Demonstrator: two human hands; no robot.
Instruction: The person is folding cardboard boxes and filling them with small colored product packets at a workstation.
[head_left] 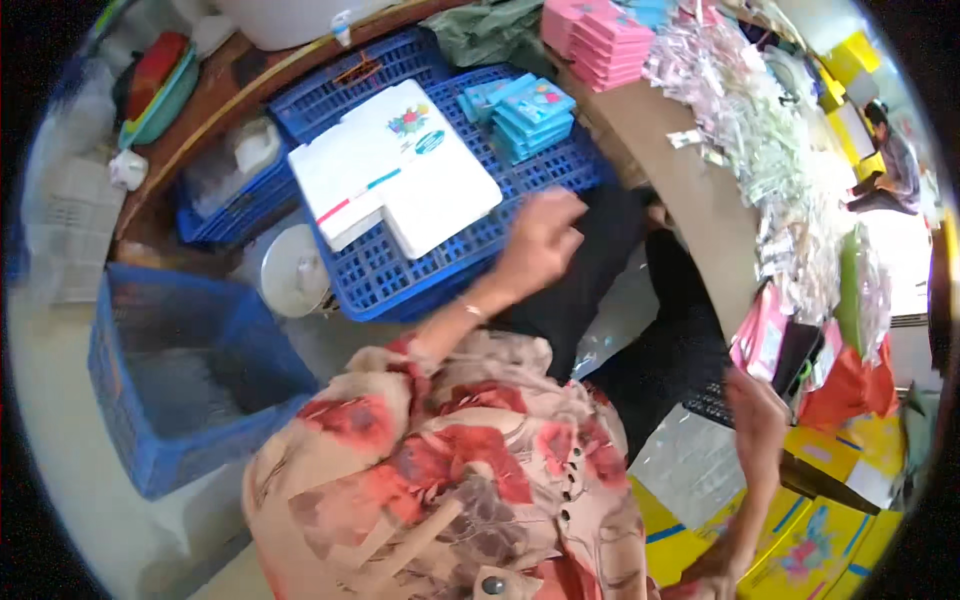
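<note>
My left hand (545, 240) hovers over the near right edge of a blue plastic crate (365, 285), its fingers loosely bent, the thumb apart, and nothing visible in it. On the upturned-looking crate beside it lie flat white cardboard cartons (440, 185) with a flower print. Behind these sits a small stack of light-blue packets (530, 115). Off to the right, my right hand (757, 405) is smeared by motion. It is nearest to some pink packets (762, 335) at the end of the curved table; whether it holds anything cannot be made out.
Clear plastic wrappers (790, 190) heap along the brown table (690, 165), with pink packets (600, 45) stacked at its far end. An open blue bin (190, 375) and a white bucket (292, 270) stand left. Yellow cartons (810, 545) lie lower right. A person (888, 165) sits far right.
</note>
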